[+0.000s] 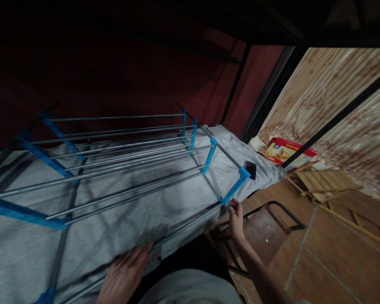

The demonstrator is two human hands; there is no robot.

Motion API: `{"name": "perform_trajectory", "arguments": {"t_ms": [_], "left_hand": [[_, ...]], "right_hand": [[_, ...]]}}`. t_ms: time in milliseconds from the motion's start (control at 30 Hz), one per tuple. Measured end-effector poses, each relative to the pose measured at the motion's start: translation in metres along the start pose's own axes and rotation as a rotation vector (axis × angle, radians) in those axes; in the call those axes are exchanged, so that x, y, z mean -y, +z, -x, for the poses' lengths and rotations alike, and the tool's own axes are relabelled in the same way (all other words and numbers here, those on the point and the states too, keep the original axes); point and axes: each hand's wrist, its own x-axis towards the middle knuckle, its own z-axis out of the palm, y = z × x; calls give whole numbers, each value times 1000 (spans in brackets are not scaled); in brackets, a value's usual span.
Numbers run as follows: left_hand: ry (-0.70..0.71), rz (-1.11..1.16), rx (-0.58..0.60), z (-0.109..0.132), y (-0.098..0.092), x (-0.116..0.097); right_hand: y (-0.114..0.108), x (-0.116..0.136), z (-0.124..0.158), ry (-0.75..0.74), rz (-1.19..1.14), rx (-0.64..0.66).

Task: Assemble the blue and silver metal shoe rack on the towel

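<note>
A rack of thin grey metal tubes (139, 158) joined by blue plastic connectors lies across a grey blanket (183, 202). Along its near side, my left hand (126, 272) is closed over the front metal tube (190, 223), back of the hand upward and thumb hidden. At the near right corner, my right hand (236, 215) has its fingers curled in a pinch beside the lower end of a blue connector (236, 186). Whatever is between those fingertips is too small to make out. Another blue connector (46, 297) shows at the bottom left, partly cut off.
A phone (250, 170) lies on the blanket beyond the right corner. On the right are a metal-framed chair (266, 236), a red and yellow box (288, 151) and folded wooden slats (329, 183) on the tiled floor (335, 253). Dark frame posts (237, 84) stand behind.
</note>
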Motion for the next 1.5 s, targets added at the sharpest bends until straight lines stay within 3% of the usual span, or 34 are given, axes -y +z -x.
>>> {"name": "perform_trajectory", "arguments": {"t_ms": [67,167,467,833,1167,1367,1500], "left_hand": [[-23,1,59,-8,-1,-10],[-20,-14,121,-20,-7,-22],[-46,-42,200,-40,-19,-39],[-161,39,317,-46,-19,-46],[-133,208,229,-46,-4,-36],[-171,226,275,-47,-9,-41],[-204,203,237,-49,-14,-48]], "right_hand": [[-2,0,-16,-158,85,78],[3,-3,-28,-214,124,198],[-4,-19,-31,-233,183,191],[-6,-11,-31,-205,243,202],[-4,-5,-30,-196,261,181],[-3,1,-27,-189,252,176],[2,1,-25,-188,196,187]]}}
